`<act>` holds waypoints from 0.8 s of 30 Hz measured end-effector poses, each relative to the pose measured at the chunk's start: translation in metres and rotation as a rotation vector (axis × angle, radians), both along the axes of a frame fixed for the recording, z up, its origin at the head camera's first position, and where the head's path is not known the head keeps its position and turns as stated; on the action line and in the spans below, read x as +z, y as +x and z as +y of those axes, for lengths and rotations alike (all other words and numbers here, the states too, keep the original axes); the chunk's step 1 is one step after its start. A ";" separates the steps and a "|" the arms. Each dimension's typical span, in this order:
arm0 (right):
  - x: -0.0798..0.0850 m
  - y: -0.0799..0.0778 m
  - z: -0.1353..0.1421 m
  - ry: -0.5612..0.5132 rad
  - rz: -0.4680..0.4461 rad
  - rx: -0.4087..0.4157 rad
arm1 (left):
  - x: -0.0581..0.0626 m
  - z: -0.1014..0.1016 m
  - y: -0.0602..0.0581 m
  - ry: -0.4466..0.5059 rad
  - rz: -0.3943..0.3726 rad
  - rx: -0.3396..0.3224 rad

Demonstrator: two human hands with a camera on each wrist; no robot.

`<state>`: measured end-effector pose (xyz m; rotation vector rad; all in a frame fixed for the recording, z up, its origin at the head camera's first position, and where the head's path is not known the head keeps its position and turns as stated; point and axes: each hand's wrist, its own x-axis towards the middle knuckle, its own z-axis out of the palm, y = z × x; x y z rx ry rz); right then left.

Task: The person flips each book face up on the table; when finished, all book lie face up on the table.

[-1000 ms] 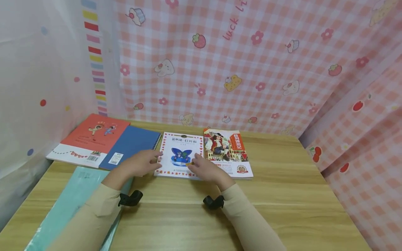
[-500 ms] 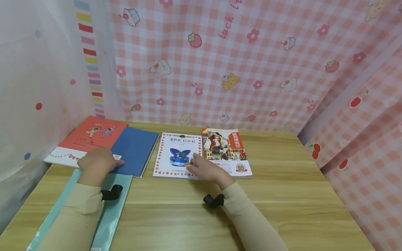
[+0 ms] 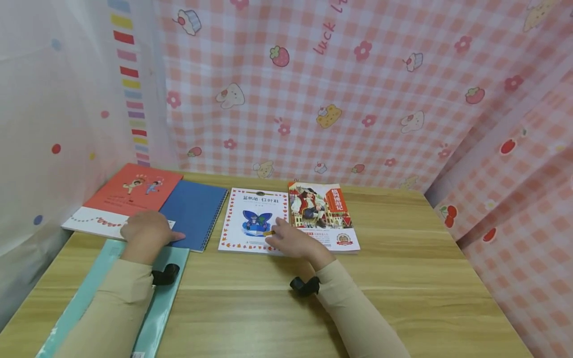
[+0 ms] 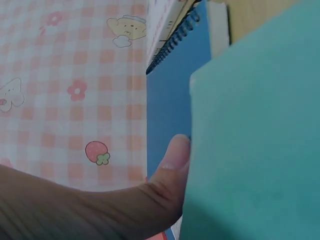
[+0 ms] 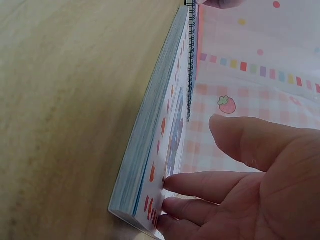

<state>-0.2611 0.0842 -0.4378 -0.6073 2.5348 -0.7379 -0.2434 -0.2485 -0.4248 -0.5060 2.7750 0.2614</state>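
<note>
My left hand [image 3: 147,232] rests palm down on the lower edges of the red-and-white book [image 3: 134,188] and the blue spiral notebook [image 3: 192,206] beside it. In the left wrist view its thumb [image 4: 175,160] lies straight over the notebook; the other fingers are hidden. On the white butterfly-cover book [image 3: 237,233] sits my right hand [image 3: 295,239], near that book's right edge. The right wrist view shows its fingertips [image 5: 172,181] touching the cover, with the thumb held apart.
A colourful storybook [image 3: 320,211] lies against the right side of the butterfly book. Under my left forearm is a teal folder-like item [image 3: 156,308]. Checked cloth [image 3: 304,89] hangs behind the wooden table [image 3: 403,278].
My left hand has left the butterfly book's left side and moved left onto the red-and-white book and the blue notebook. The right hand has stayed in place.
</note>
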 end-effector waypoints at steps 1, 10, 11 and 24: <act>0.000 0.000 0.000 0.002 0.002 0.002 | -0.001 0.000 0.000 -0.010 -0.002 -0.009; -0.001 -0.001 -0.001 0.018 0.023 0.021 | -0.011 -0.006 -0.005 0.015 0.018 -0.040; -0.001 0.000 -0.001 0.017 0.023 0.022 | -0.012 -0.006 -0.006 0.019 0.021 -0.049; -0.002 0.001 -0.002 0.017 0.061 0.036 | -0.011 -0.002 -0.007 0.069 -0.003 -0.056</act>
